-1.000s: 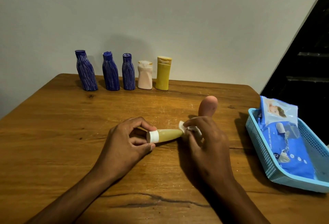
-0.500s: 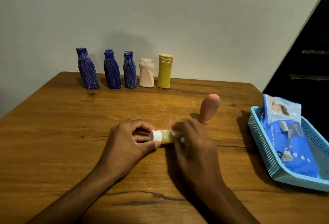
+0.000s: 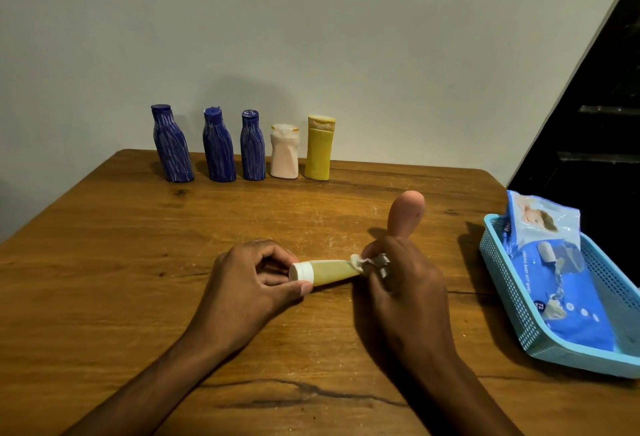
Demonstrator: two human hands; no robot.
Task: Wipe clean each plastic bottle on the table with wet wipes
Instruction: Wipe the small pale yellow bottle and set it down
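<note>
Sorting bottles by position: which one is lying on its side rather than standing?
The small yellow-green tube with the white cap, held between both hands; all the others stand upright.

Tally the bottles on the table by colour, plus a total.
Blue bottles: 3
Pale pink bottle in the back row: 1
Yellow bottle in the back row: 1
Pink rounded bottle standing mid-table: 1
Olive-yellow tube with white cap, held in both hands: 1
Total: 7
</note>
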